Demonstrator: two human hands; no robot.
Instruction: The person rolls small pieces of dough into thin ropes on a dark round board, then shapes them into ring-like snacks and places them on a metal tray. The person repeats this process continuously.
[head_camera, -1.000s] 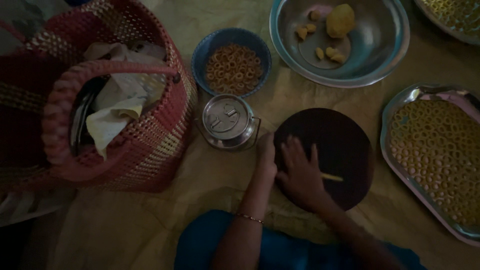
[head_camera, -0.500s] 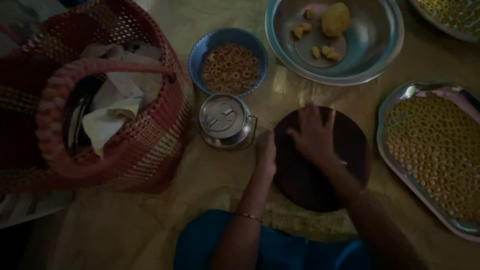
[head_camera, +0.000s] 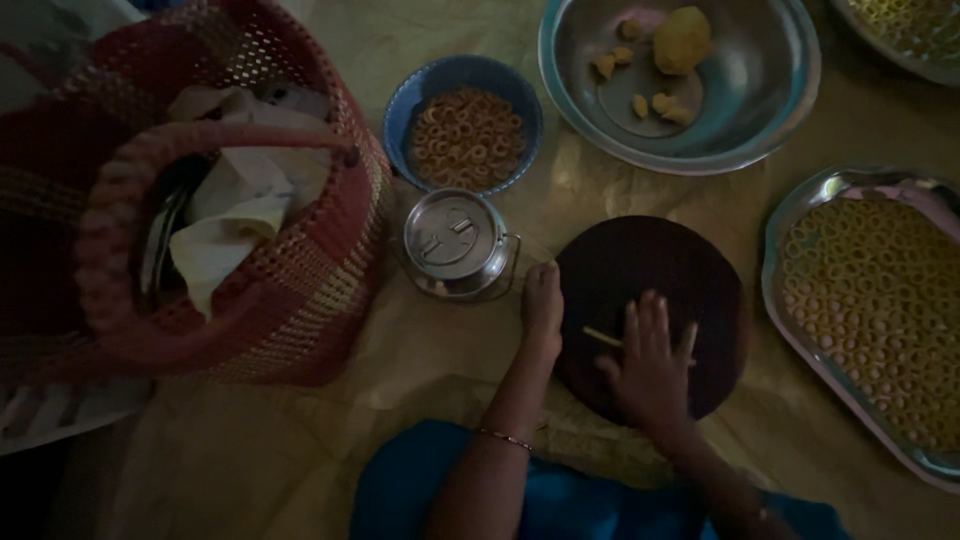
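Right hand (head_camera: 650, 370) flat, fingers spread, pressing a thin pale strip of dough (head_camera: 603, 337) under the fingertips on the round dark wooden board (head_camera: 690, 270). Left hand (head_camera: 542, 300) loosely curled, steadying the board's near-left rim. Soft, light, likely tearable; best handled by gentle rolling, not pinching.

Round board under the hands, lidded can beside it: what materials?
Round board: looks like dark wood or stone, matte, no glints; too dim to say which. Lidded can: likely steel, shiny with bright reflections on the lid. Right hand presses a pale dough strip on the board.
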